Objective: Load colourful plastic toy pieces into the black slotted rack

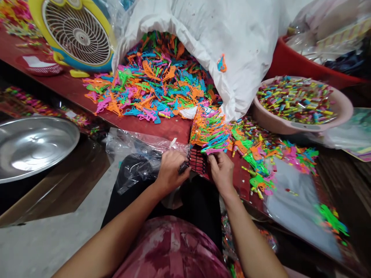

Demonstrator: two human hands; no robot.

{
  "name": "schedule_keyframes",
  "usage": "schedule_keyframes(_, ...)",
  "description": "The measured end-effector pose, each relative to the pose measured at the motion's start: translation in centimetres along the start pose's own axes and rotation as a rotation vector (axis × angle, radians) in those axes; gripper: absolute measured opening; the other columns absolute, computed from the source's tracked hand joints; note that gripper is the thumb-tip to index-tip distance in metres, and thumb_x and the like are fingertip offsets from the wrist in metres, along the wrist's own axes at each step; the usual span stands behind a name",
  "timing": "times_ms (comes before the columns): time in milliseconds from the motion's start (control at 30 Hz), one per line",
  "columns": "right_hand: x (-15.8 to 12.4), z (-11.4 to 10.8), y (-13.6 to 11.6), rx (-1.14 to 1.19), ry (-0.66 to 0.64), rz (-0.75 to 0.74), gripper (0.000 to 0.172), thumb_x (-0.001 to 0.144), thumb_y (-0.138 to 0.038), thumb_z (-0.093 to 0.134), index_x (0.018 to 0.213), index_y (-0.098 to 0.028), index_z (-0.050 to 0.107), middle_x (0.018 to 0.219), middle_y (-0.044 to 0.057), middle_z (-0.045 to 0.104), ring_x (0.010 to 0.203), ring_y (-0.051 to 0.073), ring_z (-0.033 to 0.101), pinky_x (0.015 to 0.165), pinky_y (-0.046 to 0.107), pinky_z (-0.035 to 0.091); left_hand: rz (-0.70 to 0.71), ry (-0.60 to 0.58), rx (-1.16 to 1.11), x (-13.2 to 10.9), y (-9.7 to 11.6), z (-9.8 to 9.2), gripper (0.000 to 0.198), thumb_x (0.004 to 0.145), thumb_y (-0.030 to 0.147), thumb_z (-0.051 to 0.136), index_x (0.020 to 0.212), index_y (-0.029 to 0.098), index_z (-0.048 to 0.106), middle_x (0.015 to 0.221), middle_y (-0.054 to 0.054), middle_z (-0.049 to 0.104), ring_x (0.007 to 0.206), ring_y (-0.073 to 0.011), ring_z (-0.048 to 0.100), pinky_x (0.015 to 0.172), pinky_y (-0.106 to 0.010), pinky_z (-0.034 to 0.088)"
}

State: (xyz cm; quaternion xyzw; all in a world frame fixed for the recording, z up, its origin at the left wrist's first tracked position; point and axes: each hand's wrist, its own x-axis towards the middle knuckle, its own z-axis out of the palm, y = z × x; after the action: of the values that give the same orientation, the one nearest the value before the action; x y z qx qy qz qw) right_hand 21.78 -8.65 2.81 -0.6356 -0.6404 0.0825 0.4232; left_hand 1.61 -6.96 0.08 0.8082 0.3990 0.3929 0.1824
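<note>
A person's left hand [172, 172] and right hand [222, 173] held a dark, comb-like plastic strip [197, 161] at 12 o'clock, just above the lap, at the edge of a red table [171, 129]. The left hand was curled closed around the strip's left end, its fingers bent over the top, while the right hand pinched the other end between partly closed fingers. A bundle of bright moulded plastic toy pieces [210, 131] rose directly behind the strip; whether it was joined to the strip could not be told. The pieces looked light, thin and fairly stiff, likely to snag on one another and best taken by the bundled mass rather than by a single slender arm. More pieces lay heaped at the mouth of a white sack [234, 50] at 12 o'clock, with loose ones scattered at 2 o'clock. A pink basin [278, 123] of small colourful tubes sat at 1 o'clock, a yellow-and-blue fan [78, 34] stood at 11 o'clock, and a steel basin [34, 146] rested at 10 o'clock, with a clear plastic bag [139, 148] beside the left hand.
</note>
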Motion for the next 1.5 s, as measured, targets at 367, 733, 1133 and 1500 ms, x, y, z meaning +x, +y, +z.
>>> schedule_keyframes(367,-0.1,0.2,0.4,0.117,0.032,0.040,0.015,0.092,-0.029,0.055,0.091,-0.020,0.067,0.080,0.002,0.068,0.070,0.017,0.061,0.066,0.029,0.045,-0.004,-0.006,-0.033,0.1,0.0,0.0,0.016,0.087,0.031,0.059,0.101,0.023,0.058,0.105,-0.004,0.067,0.104,-0.0228,0.056,0.094,-0.042,0.036)
schedule_keyframes(733,-0.3,0.4,0.3,-0.154,0.095,-0.052,0.020,0.094,-0.032,0.052,0.084,-0.019,0.063,0.074,0.004,0.064,0.066,0.018,0.057,0.063,0.030,0.041,0.015,0.027,-0.058,-0.2,-0.4,0.3,0.016,0.088,0.032,0.057,0.102,0.023,0.057,0.107,-0.005,0.067,0.108,-0.0238,0.056,0.096,-0.043,0.037)
schedule_keyframes(1133,1.2,-1.1,0.1,-0.147,-0.073,0.076,0.029,0.087,-0.037,0.053,0.066,-0.020,0.060,0.066,0.005,0.063,0.064,0.019,0.056,0.060,0.030,0.039,0.002,0.021,-0.020,-0.3,-0.5,0.4,0.017,0.089,0.034,0.057,0.101,0.022,0.059,0.110,-0.006,0.067,0.107,-0.0235,0.056,0.097,-0.043,0.036)
schedule_keyframes(1500,1.6,-0.8,-0.7,-0.320,-0.134,-0.037,0.024,0.093,-0.032,0.047,0.089,-0.017,0.064,0.084,0.012,0.068,0.074,0.023,0.059,0.067,0.033,0.040,-0.009,-0.011,-0.022,-0.1,-0.4,0.1,0.017,0.088,0.035,0.058,0.100,0.022,0.059,0.109,-0.005,0.067,0.105,-0.0230,0.056,0.096,-0.042,0.036)
